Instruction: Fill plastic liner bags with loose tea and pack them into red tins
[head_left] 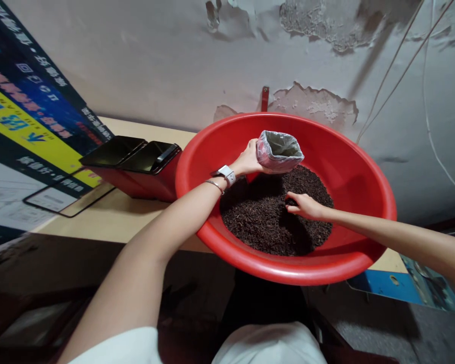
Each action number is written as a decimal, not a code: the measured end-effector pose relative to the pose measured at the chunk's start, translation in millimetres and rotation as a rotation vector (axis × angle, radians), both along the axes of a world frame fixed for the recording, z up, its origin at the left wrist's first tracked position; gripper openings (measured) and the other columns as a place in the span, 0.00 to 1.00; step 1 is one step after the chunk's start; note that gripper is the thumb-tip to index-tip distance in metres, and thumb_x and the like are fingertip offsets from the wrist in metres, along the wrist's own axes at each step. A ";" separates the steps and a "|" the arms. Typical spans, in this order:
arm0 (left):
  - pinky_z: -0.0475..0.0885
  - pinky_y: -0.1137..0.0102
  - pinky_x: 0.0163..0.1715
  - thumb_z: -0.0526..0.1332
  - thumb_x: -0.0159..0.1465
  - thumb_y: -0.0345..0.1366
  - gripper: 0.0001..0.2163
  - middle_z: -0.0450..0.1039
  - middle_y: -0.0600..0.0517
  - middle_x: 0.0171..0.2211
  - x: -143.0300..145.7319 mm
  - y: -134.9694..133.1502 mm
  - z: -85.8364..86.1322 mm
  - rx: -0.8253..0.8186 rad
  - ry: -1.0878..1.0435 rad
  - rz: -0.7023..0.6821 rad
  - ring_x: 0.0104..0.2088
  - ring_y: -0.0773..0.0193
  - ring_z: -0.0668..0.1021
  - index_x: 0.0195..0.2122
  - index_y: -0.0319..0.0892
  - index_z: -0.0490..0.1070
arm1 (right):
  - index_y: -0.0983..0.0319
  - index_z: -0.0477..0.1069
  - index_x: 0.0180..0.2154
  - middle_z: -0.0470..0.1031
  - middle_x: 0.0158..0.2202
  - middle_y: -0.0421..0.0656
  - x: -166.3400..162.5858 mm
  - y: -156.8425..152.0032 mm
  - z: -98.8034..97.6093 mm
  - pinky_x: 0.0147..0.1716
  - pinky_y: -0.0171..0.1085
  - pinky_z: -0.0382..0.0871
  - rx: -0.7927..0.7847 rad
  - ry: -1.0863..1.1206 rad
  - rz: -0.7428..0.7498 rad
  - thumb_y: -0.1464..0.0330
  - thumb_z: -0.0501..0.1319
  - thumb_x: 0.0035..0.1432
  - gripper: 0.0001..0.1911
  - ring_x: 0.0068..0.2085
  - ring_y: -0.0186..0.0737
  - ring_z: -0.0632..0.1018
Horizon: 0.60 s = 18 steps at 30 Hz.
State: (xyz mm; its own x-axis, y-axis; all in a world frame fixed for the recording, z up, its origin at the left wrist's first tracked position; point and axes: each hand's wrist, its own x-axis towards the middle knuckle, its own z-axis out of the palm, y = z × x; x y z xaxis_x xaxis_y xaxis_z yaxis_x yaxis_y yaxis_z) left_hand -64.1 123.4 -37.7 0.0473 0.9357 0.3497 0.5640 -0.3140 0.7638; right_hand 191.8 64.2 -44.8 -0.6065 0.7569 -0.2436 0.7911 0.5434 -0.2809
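Pink pouch (278, 150) in left hand (248, 159) grip; right hand (305, 205), fingers loosely open, on dark tea leaves (265, 217).

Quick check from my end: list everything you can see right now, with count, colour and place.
basin: one, red, on the table edge, centre.
loose tea: one dark brown heap, inside the basin.
pouch: one, pink with silvery lining, mouth open, above the heap.
box: one, red with two dark compartments, left of the basin.
table: one, pale wood.
poster: one, blue and yellow, far left.
wall: grey, paint peeling, behind.
watch: one, white, left wrist.
left hand: grips the pouch.
right hand: fingers in the tea.
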 end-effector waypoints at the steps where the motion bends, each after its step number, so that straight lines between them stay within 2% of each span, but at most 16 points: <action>1: 0.62 0.46 0.61 0.78 0.33 0.47 0.51 0.60 0.43 0.58 0.1 -0.2 0.1 0.003 -0.004 -0.002 0.60 0.39 0.67 0.57 0.44 0.55 | 0.61 0.69 0.50 0.79 0.41 0.46 0.6 2.3 4.8 0.39 0.36 0.66 0.018 0.036 0.009 0.67 0.59 0.63 0.13 0.40 0.44 0.79; 5: 0.63 0.46 0.61 0.78 0.33 0.47 0.51 0.60 0.42 0.57 1.2 -0.9 1.2 -0.016 -0.009 0.004 0.60 0.39 0.68 0.57 0.42 0.55 | 0.59 0.71 0.46 0.79 0.40 0.43 1.9 16.8 33.2 0.41 0.37 0.67 0.101 0.212 0.051 0.68 0.59 0.61 0.12 0.40 0.43 0.78; 8: 0.62 0.47 0.62 0.78 0.32 0.46 0.51 0.60 0.41 0.58 1.7 -0.2 1.0 -0.005 -0.034 -0.002 0.60 0.39 0.67 0.57 0.43 0.55 | 0.60 0.71 0.44 0.78 0.40 0.43 -3.8 36.6 67.0 0.42 0.38 0.68 0.195 0.341 0.067 0.67 0.58 0.59 0.11 0.40 0.42 0.77; 11: 0.61 0.46 0.62 0.78 0.32 0.46 0.51 0.59 0.42 0.58 1.7 -0.1 0.2 -0.006 -0.040 -0.008 0.61 0.39 0.66 0.57 0.44 0.55 | 0.61 0.71 0.44 0.78 0.37 0.43 -20.5 62.7 103.0 0.40 0.39 0.70 0.288 0.395 0.020 0.66 0.58 0.59 0.11 0.37 0.41 0.76; 13: 0.61 0.45 0.62 0.78 0.33 0.47 0.51 0.60 0.42 0.58 1.7 -1.1 0.5 -0.014 -0.034 0.000 0.61 0.39 0.66 0.57 0.44 0.55 | 0.62 0.70 0.45 0.77 0.38 0.44 -36.8 79.1 119.6 0.42 0.41 0.71 0.363 0.404 -0.008 0.65 0.59 0.59 0.12 0.38 0.42 0.76; 15: 0.61 0.45 0.62 0.78 0.33 0.47 0.51 0.60 0.42 0.58 1.9 -2.6 1.5 -0.014 -0.028 0.002 0.61 0.39 0.66 0.57 0.44 0.55 | 0.62 0.70 0.47 0.77 0.41 0.46 -53.4 91.1 126.6 0.44 0.43 0.71 0.399 0.373 -0.027 0.63 0.60 0.61 0.14 0.41 0.43 0.76; 18: 0.62 0.45 0.61 0.78 0.34 0.46 0.50 0.60 0.41 0.58 1.8 -3.5 2.4 -0.018 -0.029 -0.001 0.61 0.39 0.66 0.57 0.43 0.55 | 0.62 0.67 0.52 0.76 0.47 0.49 -70.3 97.2 124.8 0.47 0.45 0.70 0.336 0.253 -0.037 0.58 0.62 0.61 0.21 0.46 0.46 0.76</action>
State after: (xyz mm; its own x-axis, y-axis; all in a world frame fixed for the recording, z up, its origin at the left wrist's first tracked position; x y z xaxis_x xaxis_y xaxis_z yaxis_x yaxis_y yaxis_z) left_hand -62.3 119.9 -35.3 0.0386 0.9419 0.3337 0.5409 -0.3005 0.7855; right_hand 121.4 161.4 80.0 -0.5863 0.7913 0.1735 0.7405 0.6104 -0.2813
